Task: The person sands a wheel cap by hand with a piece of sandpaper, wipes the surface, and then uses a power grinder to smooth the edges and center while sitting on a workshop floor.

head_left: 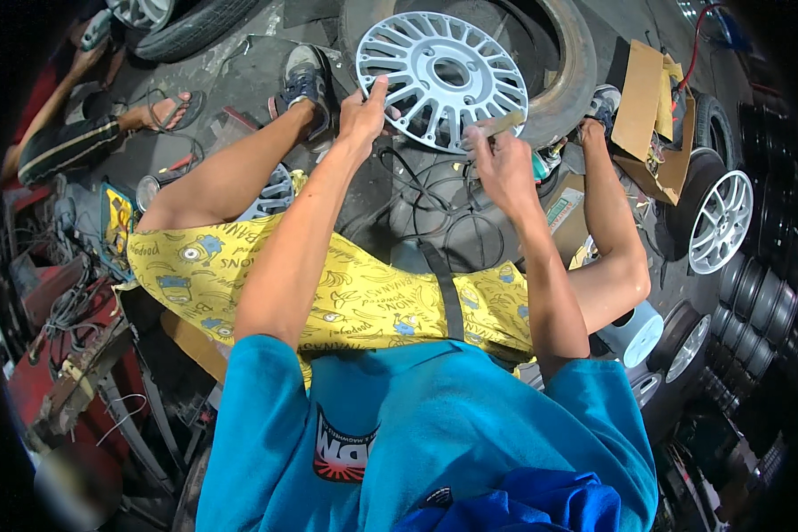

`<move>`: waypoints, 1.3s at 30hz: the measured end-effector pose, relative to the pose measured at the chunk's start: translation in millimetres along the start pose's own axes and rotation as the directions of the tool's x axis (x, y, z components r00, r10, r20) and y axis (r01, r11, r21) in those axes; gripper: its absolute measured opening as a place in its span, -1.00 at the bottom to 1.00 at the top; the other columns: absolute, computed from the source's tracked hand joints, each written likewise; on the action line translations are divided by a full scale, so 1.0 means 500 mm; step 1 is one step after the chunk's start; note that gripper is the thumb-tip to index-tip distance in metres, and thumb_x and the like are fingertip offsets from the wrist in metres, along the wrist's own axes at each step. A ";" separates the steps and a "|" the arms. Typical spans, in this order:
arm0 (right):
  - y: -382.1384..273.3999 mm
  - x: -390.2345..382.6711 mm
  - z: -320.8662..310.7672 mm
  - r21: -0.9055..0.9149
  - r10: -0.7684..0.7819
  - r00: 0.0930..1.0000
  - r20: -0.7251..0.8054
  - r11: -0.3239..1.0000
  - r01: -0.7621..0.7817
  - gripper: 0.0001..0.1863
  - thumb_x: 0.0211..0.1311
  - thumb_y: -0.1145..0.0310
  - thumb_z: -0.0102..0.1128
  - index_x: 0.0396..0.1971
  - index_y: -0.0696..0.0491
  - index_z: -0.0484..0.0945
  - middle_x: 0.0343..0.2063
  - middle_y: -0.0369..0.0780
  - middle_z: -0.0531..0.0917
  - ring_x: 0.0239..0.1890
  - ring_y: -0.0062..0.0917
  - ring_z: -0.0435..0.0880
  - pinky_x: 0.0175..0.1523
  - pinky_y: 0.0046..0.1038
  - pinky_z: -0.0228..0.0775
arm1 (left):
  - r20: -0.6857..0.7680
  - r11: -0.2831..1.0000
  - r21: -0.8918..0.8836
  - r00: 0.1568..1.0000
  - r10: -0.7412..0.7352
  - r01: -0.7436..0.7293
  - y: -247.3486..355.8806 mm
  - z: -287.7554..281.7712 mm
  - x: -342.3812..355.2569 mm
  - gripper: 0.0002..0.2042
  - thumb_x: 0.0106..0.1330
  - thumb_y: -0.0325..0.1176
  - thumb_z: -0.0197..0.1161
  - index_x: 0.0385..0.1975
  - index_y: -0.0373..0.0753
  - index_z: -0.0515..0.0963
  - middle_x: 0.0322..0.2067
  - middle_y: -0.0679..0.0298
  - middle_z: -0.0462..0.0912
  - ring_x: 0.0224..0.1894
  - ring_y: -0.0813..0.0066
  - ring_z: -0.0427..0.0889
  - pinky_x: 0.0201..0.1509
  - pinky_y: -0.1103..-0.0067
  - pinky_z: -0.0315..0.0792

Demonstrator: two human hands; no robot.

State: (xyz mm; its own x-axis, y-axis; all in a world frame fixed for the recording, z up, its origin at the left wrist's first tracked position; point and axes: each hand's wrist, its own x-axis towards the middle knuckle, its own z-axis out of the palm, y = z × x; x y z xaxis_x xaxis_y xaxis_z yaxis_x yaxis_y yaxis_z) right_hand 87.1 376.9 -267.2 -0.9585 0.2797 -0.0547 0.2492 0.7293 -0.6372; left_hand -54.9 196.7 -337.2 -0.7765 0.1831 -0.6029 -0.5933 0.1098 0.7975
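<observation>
Both grips are closed: the left hand [362, 120] holds the grey wheel disc [426, 75] at its left edge, the right hand [505, 168] pinches a tan strip [508, 121].

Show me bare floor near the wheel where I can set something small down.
Small dark patch: between the left forearm, yellow shorts and black cables. Another, partly littered: between the left sneaker and the other person's sandalled foot. Crowded: below the silver wheel and right hand, where cables loop, and by the right shoe, beside the cardboard box.
</observation>
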 end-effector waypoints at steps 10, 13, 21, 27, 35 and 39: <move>0.026 -0.031 0.015 0.500 0.157 0.986 -0.055 0.859 -0.109 -0.73 0.48 0.31 0.14 -0.16 0.23 0.67 -0.30 -0.15 0.77 -0.28 -0.46 0.75 -0.07 -0.42 0.56 | -0.039 0.999 -0.012 0.998 0.038 -0.039 -0.020 -0.002 0.004 -0.58 0.48 0.01 0.19 -0.13 -0.31 0.62 -0.56 0.27 0.64 -0.61 0.53 0.59 -0.61 0.55 0.44; 0.028 -0.019 0.004 0.206 -0.089 0.992 -0.086 0.973 0.105 -0.79 0.41 0.35 0.19 -0.18 0.18 0.69 -0.30 -0.07 0.75 -0.24 -0.25 0.75 -0.06 -0.33 0.55 | -0.038 0.999 -0.023 0.999 0.038 -0.039 -0.012 0.008 -0.002 -0.58 0.48 0.02 0.18 -0.13 -0.31 0.62 -0.57 0.28 0.65 -0.61 0.54 0.58 -0.61 0.55 0.42; 0.056 0.019 0.013 0.660 0.401 0.900 0.172 0.631 -0.407 -0.65 0.44 0.17 0.22 -0.22 0.23 0.66 -0.39 -0.06 0.73 -0.43 -0.43 0.71 -0.25 -0.40 0.56 | -0.045 0.999 0.018 0.998 0.032 -0.031 -0.024 0.011 0.008 -0.53 0.45 0.12 0.18 -0.14 -0.27 0.58 -0.53 0.31 0.61 -0.57 0.49 0.61 -0.55 0.54 0.44; 0.008 -0.008 0.058 0.709 0.206 0.978 0.012 0.688 -0.153 -0.70 0.48 0.28 0.17 -0.16 0.23 0.70 -0.36 -0.14 0.76 -0.33 -0.55 0.72 -0.18 -0.49 0.55 | -0.032 0.998 -0.047 0.998 0.046 -0.048 -0.028 0.009 0.012 -0.55 0.48 0.03 0.16 -0.08 -0.31 0.63 -0.56 0.27 0.66 -0.60 0.55 0.57 -0.59 0.55 0.38; -0.042 0.010 0.055 0.190 -0.210 0.975 -0.078 0.957 0.221 -0.81 0.32 0.37 0.28 -0.30 0.21 0.70 -0.18 0.01 0.71 -0.27 -0.07 0.71 -0.12 -0.26 0.55 | -0.013 0.996 -0.002 0.996 0.089 -0.089 -0.021 0.006 0.001 -0.52 0.44 0.11 0.20 -0.10 -0.27 0.58 -0.51 0.31 0.62 -0.50 0.53 0.59 -0.49 0.52 0.48; -0.024 0.037 0.066 0.172 0.057 0.998 0.004 0.984 -0.057 -0.73 0.41 0.31 0.19 -0.29 0.26 0.65 -0.30 0.01 0.74 -0.39 -0.27 0.74 -0.22 -0.26 0.54 | -0.063 0.995 -0.086 0.997 0.045 -0.050 -0.017 0.019 -0.001 -0.56 0.47 -0.01 0.19 -0.11 -0.36 0.64 -0.47 0.23 0.69 -0.55 0.54 0.62 -0.54 0.51 0.46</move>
State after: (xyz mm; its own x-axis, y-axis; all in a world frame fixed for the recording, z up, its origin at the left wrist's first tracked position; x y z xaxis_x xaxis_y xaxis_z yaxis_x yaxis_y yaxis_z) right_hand 61.7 352.7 -286.3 -0.9432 0.3185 -0.0940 0.2760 0.5943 -0.7554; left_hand -47.4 205.2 -343.8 -0.8142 0.1257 -0.5668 -0.5695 0.0165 0.8218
